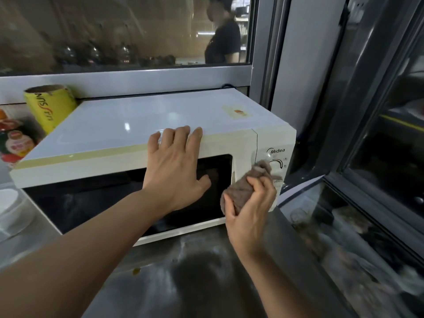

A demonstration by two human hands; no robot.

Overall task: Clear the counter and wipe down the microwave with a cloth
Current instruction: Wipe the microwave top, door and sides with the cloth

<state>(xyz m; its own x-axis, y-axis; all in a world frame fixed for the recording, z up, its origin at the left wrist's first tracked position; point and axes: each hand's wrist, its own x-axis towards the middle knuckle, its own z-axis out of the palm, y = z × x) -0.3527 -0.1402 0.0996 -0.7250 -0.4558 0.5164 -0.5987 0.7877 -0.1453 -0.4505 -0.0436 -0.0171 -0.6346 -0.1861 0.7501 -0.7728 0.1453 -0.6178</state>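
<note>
Low in the frame, the steel surface [206,283] carries a white microwave [128,125] at centre. Left hand [176,166] lies spread flat on its top edge; right hand [250,210] clutches a bunched brown cloth [250,182] against the control panel [275,161].

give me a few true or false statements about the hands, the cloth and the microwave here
1. The right hand grips a bunched brown cloth against the control panel of the white box-shaped microwave. True.
2. The left hand holds the cloth. False: it lies spread over the microwave's top front edge, holding nothing.
3. The microwave door is open. False: it is closed.
4. A yellow cylindrical can stands left of the microwave. True.
5. The cloth lies on the grey metal counter. False: it is held in the hand.
</note>
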